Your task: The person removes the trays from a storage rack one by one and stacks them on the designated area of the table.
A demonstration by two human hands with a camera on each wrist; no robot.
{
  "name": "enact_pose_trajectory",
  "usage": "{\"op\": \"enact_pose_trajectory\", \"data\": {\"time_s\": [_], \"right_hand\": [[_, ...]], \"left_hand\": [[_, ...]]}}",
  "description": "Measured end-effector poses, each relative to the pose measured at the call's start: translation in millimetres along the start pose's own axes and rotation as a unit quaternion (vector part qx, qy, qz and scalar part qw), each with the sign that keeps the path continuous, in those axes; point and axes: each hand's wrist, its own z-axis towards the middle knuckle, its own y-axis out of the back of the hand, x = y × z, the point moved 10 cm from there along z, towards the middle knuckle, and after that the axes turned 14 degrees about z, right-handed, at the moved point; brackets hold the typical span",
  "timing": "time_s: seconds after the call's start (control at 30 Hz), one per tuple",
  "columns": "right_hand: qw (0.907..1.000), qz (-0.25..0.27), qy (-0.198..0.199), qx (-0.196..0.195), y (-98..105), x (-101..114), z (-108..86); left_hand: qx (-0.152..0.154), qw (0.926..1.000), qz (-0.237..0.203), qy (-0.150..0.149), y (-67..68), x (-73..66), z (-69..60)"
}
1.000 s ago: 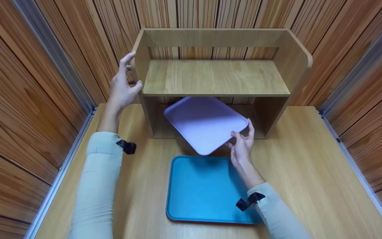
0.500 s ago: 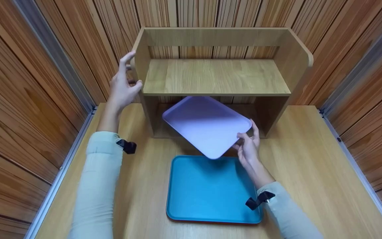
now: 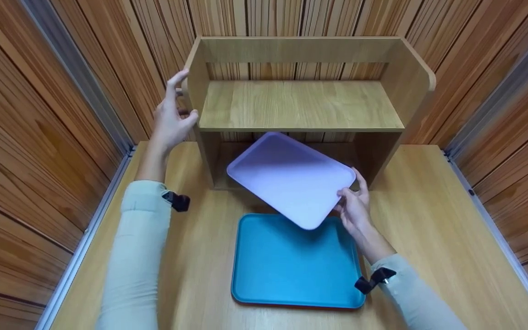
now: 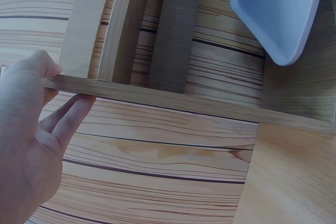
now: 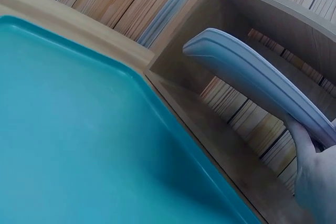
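A lilac tray [image 3: 294, 183] hangs tilted at the mouth of the shelf's lower compartment, one corner jutting out over a blue tray [image 3: 296, 270]. My right hand [image 3: 355, 208] pinches the lilac tray near its right corner, thumb on the upper side and fingers beneath; the right wrist view shows this edge-on. With my left hand [image 3: 172, 119] I grip the left side panel of the wooden shelf [image 3: 300, 105], thumb on one face and fingers on the other, as the left wrist view [image 4: 31, 140] shows.
The blue tray lies flat on the wooden table [image 3: 195, 256], with a reddish edge showing beneath it. Slatted wooden walls [image 3: 35, 137] stand on both sides and behind the shelf, with metal rails along the side walls' bottoms.
My right hand has drawn the lilac tray toward me and to the right, so more of it sticks out over the blue tray. My left hand has kept its grip on the shelf.
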Motion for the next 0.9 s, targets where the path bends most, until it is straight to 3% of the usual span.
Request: {"op": "enact_pose_trajectory", "data": {"time_s": [0.27, 0.5, 0.7, 0.9], "right_hand": [[0.9992, -0.039, -0.001, -0.01, 14.8, 9.8, 0.1], [0.9977, -0.06, -0.029, -0.008, 28.3, 11.5, 1.0], [0.9966, -0.067, -0.048, -0.001, 40.7, 13.6, 1.6], [0.9966, -0.068, -0.042, 0.019, 48.2, 20.1, 2.5]], "left_hand": [[0.009, 0.9998, 0.004, 0.019, -0.6, 0.9, -0.1], [0.012, 0.9995, 0.004, 0.029, -2.0, 1.8, 0.2], [0.012, 0.9996, 0.005, 0.027, -2.4, 1.8, 0.5], [0.007, 0.9998, 0.002, 0.018, -0.4, -0.1, -0.1]]}}
